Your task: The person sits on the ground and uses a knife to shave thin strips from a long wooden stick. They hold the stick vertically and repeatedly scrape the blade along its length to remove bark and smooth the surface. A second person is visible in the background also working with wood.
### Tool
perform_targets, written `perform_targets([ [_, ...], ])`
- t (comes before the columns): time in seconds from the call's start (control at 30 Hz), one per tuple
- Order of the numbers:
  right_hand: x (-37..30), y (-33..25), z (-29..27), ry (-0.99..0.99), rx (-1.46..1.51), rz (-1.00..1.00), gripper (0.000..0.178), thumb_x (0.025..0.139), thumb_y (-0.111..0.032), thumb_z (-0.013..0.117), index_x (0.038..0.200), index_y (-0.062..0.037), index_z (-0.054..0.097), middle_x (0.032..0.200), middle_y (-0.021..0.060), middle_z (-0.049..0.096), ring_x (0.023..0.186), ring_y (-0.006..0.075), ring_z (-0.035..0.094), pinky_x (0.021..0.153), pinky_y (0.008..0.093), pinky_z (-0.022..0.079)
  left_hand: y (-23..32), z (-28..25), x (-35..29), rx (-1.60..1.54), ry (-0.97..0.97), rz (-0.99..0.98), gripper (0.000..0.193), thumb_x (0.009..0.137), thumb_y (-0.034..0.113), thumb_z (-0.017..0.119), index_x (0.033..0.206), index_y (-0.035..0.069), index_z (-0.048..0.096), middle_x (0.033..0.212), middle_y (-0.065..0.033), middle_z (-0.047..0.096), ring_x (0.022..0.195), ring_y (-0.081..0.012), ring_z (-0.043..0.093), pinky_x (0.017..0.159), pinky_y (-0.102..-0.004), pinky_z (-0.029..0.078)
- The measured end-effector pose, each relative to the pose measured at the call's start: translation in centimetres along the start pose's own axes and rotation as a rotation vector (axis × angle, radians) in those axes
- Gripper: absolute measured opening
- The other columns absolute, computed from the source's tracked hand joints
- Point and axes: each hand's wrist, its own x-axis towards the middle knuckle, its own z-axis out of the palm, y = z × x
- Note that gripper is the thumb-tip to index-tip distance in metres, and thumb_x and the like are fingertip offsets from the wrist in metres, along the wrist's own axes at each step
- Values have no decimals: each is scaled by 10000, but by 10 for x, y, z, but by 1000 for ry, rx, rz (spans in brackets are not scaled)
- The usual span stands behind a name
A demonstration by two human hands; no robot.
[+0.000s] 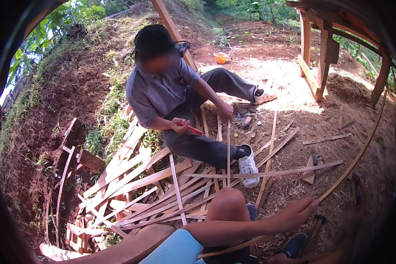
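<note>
A long, thin wooden strip (356, 163) bends up toward the far right, with my left hand (297, 214) closed around it. Its lower part (251, 242) runs back under my left forearm and over my lap. At the right rim, my right hand (353, 222) is blurred and in shadow. A dark curved tool (357, 189) rises out of that hand, close to the strip; its exact kind is hard to make out. Below my hands, a wooden-handled tool with a dark head (317, 229) lies on the soil beside my dark shoe (295, 244).
A co-worker (163, 92) sits opposite, holding a red-handled tool (193, 130) and an upright thin strip (228, 149). Many split wood strips (132, 180) are heaped at left. A wooden frame (323, 57) stands far right, an orange bucket (220, 58) at the back.
</note>
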Motion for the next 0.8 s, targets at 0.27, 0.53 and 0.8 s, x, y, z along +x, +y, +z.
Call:
perform_targets([
  [0.27, -16, -77, 16, -366, 60, -133, 357, 903, -216, 536, 1176, 14, 521, 1063, 168, 601, 957, 271, 601, 829, 340, 465, 1, 5, 7, -40, -56, -70, 334, 981, 348, 374, 994, 37, 496, 699, -42, 484, 662, -122, 472, 606, -303, 408],
  [0.53, -18, -85, 19, -368, 37, -190, 285, 846, -107, 547, 1103, 18, 548, 982, 185, 613, 889, 310, 626, 775, 357, 487, -2, 6, 8, -60, -93, -174, 365, 978, 348, 386, 1147, 47, 506, 723, -24, 508, 686, -108, 488, 621, -284, 412],
  [0.8, -21, -89, 21, -358, -61, -284, 303, 806, -62, 535, 1097, 18, 547, 983, 198, 601, 870, 323, 620, 748, 375, 493, -10, 11, 7, -106, -13, -86, 370, 967, 376, 409, 1010, 31, 537, 676, -44, 524, 612, -122, 489, 569, -286, 408],
])
